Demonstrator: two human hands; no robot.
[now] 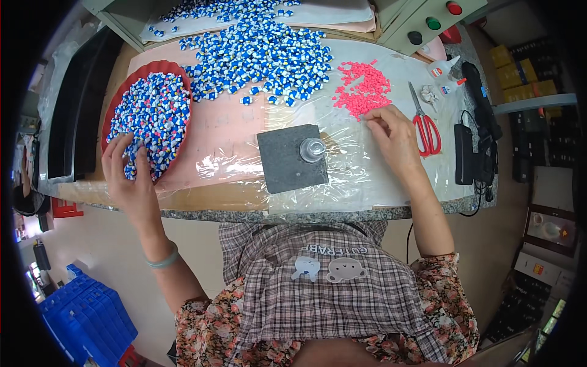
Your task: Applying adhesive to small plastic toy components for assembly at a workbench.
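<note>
My left hand (126,171) reaches over the near edge of a scalloped red tray (189,92). Its fingers and thumb are apart, touching the heap of small blue-and-white pieces (150,110) with pink spots inside. On the right, my right hand (393,136) is at the near edge of a scatter of tiny pink pieces (362,92). Its thumb and index finger are pinched together; whatever is between them is too small to make out. Between my hands lies a dark grey square slab (281,162), with a small clear round bottle or jar (312,150) standing on it.
A large pile of blue-and-white pieces (257,58) spreads across the back of the table. Red-handled scissors (426,125), small glue bottles (445,67) and a black power strip (463,153) lie at the right. A green metal cabinet (397,27) with buttons stands behind. Clear plastic sheet covers the table.
</note>
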